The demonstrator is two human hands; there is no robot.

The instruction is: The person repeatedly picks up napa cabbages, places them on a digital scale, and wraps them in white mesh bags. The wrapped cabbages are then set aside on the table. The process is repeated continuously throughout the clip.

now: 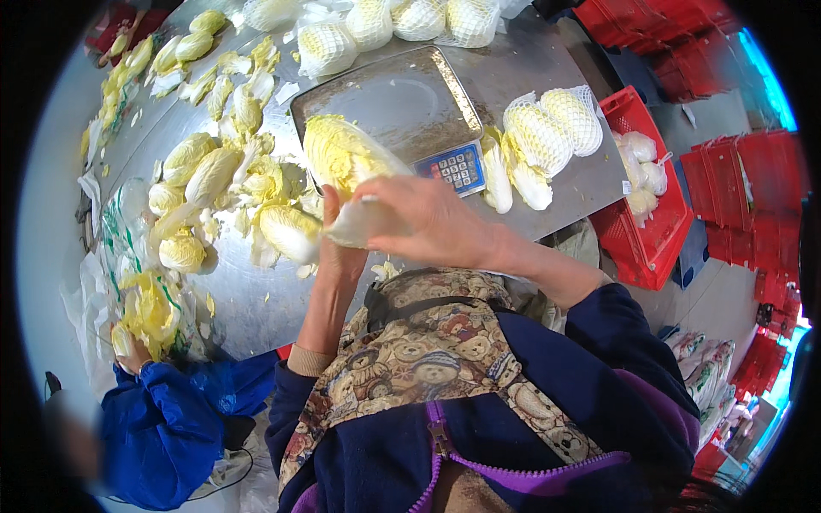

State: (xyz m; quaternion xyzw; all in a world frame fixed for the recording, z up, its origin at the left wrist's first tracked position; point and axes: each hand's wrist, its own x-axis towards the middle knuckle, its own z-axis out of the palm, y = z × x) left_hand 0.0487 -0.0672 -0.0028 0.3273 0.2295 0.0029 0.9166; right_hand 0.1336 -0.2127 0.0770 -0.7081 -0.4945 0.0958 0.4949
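A head of napa cabbage (343, 151) is held up in front of my body, its yellow leafy end pointing away over the near corner of a steel scale pan (397, 96). My left hand (340, 243) grips the cabbage at its near end, thumb along the side and most fingers hidden. In my right hand (430, 215) is a pale cabbage leaf (365, 221), slightly blurred, pinched between thumb and fingers. Whether the leaf is still joined to the head cannot be told. Just left of my hands another napa cabbage (288, 231) lies on the steel table (250, 308).
The scale's blue keypad (458, 168) faces me. Net-wrapped cabbages (539, 131) lie to the right, more (327, 48) at the back. Loose cabbages (208, 173) and leaves cover the left. A red crate (654, 250) holds bagged produce. A blue-sleeved co-worker's hand (135, 353) holds cabbage at lower left.
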